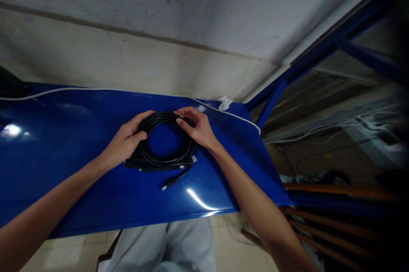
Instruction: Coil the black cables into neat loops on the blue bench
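- Now we hold a flat coil of thin black cable (159, 162) with both bare hands on a glossy blue tabletop (64, 170).
- Our left hand (126, 139) clasps the ring at its 9 o'clock, with the fingers curled over the outer loops and the thumb tucked into the opening.
- Our right hand (198, 128) grips the ring at about 2 o'clock, with the fingers draped over the top strands and the thumb pressing from inside.
- The coil lies flat on the tabletop between the two hands and touches both. Bare blue shows through its open centre.
- One loose black tail with a pale plug (172, 182) strays out at the coil's 6 o'clock, free of either hand.
- A second pale connector (193, 158) sits at 4 o'clock, against the loops.
- We judge the step in hand to be gathering and steadying the loops into one tidy ring.
- As we read it, the next move calls for keeping the strands pinched together while the stray tail is dealt with.
- A thin white cord (96, 89) runs along the tabletop's far edge at 12 o'clock, well apart from the coil.
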A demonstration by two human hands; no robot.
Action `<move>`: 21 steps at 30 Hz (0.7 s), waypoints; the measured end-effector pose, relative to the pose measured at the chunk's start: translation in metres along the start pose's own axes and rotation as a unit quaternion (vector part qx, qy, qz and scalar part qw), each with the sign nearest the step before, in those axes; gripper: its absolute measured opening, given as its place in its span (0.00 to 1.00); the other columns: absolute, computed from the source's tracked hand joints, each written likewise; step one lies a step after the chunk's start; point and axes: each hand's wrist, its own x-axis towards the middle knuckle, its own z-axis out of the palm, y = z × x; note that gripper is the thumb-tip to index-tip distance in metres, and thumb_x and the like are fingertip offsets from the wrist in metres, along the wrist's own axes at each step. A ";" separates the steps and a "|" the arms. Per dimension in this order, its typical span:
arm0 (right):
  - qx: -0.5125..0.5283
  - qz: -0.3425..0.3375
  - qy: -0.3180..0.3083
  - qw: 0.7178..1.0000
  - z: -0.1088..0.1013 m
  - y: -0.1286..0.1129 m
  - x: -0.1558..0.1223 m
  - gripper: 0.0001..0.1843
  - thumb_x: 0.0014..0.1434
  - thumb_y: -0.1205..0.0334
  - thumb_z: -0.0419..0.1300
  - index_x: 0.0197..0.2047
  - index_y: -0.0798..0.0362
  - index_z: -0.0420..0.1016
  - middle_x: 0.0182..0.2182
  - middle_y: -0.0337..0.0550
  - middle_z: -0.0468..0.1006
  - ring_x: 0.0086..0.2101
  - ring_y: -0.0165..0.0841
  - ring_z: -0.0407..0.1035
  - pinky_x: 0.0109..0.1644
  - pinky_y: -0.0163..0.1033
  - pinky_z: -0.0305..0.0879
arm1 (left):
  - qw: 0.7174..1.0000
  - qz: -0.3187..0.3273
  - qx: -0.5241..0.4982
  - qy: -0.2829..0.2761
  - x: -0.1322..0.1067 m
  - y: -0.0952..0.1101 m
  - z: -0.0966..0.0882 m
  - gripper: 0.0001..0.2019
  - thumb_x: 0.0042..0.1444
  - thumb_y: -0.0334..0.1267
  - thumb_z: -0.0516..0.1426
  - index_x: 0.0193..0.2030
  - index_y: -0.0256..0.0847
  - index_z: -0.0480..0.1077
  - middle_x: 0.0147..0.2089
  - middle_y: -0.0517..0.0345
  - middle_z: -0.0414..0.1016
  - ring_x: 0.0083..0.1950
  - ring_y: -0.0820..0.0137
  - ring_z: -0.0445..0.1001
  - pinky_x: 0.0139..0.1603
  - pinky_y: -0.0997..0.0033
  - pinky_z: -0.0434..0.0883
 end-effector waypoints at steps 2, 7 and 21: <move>-0.018 0.002 0.001 1.000 -0.001 0.002 0.001 0.17 0.67 0.46 0.72 0.51 0.47 0.82 0.49 0.46 0.88 0.49 0.41 0.84 0.61 0.51 0.80 | 1.000 -0.012 0.009 -0.011 0.001 -0.001 -0.001 0.36 0.58 0.39 0.64 0.75 0.43 0.71 0.76 0.47 0.74 0.79 0.46 0.69 0.84 0.38 0.59; -0.053 -0.005 0.008 0.999 -0.001 0.004 0.001 0.17 0.68 0.44 0.71 0.48 0.49 0.84 0.44 0.45 0.88 0.46 0.39 0.83 0.55 0.47 0.78 | 0.999 -0.016 0.029 -0.004 0.003 0.003 -0.002 0.33 0.63 0.53 0.68 0.72 0.43 0.75 0.72 0.46 0.78 0.75 0.45 0.74 0.81 0.38 0.64; 0.014 0.008 0.162 0.987 -0.019 0.013 0.017 0.31 0.68 0.29 0.65 0.33 0.49 0.84 0.33 0.42 0.86 0.35 0.32 0.78 0.44 0.38 0.74 | 0.995 0.000 -0.049 0.090 0.008 0.005 -0.005 0.26 0.68 0.61 0.65 0.57 0.40 0.84 0.59 0.43 0.85 0.65 0.50 0.81 0.74 0.48 0.73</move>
